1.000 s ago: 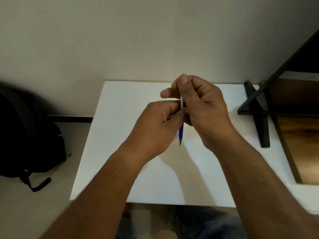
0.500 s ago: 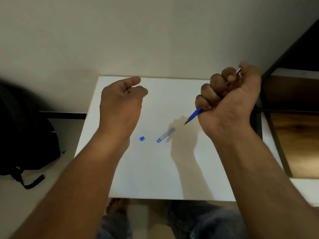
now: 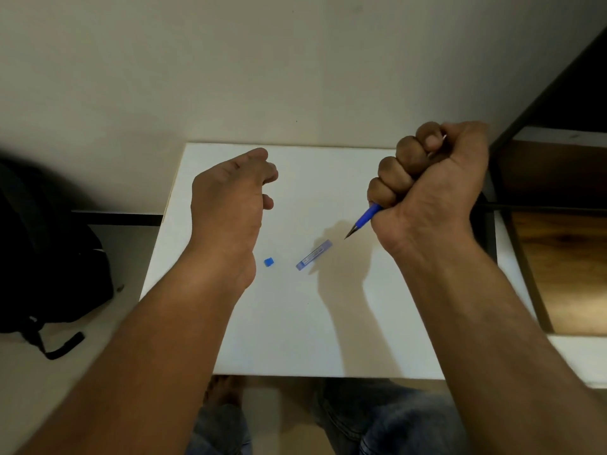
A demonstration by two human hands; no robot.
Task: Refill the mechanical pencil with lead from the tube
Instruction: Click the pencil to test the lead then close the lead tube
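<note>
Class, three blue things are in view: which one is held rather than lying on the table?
The mechanical pencil, gripped in the right hand's fist, tip pointing down-left. The lead tube and small blue cap lie loose on the white table.

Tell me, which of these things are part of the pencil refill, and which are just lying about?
Part of the job:
- pencil, gripped in the right hand
- lead tube, lying on the white table
- small blue cap, probably the tube's, beside it
- left hand, holding nothing that shows

Just lying about:
- black backpack on the floor
- wooden shelf at the right
</note>
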